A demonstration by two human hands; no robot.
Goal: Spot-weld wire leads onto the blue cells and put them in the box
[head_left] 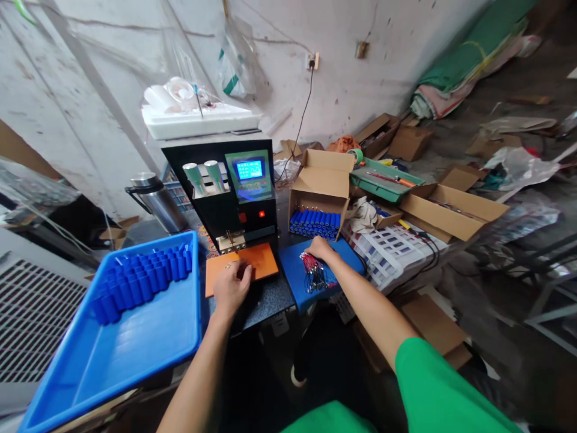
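Note:
My left hand [232, 284] rests over the orange board [264, 262], fingers curled in front of the electrode tips of a black spot-welding machine [202, 222]. Whatever those fingers hold is hidden beneath them. On the blue mat [291, 264], my right hand [321, 248] has its fingers drawn together at the upper end of a bundle of red and black wires [315, 272]. Whether a wire is between the fingertips is too small to tell. Behind that hand, an open cardboard box [319, 180] holds many blue cylindrical battery cells [315, 222].
At left, a blue plastic tray [135, 349] holds rows of blue cells [144, 276]. A steel jug [157, 201] stands behind it. White foam [198, 123] sits atop the machine. Right of the box are a green tray [383, 180], cardboard boxes [455, 210] and cables [424, 237].

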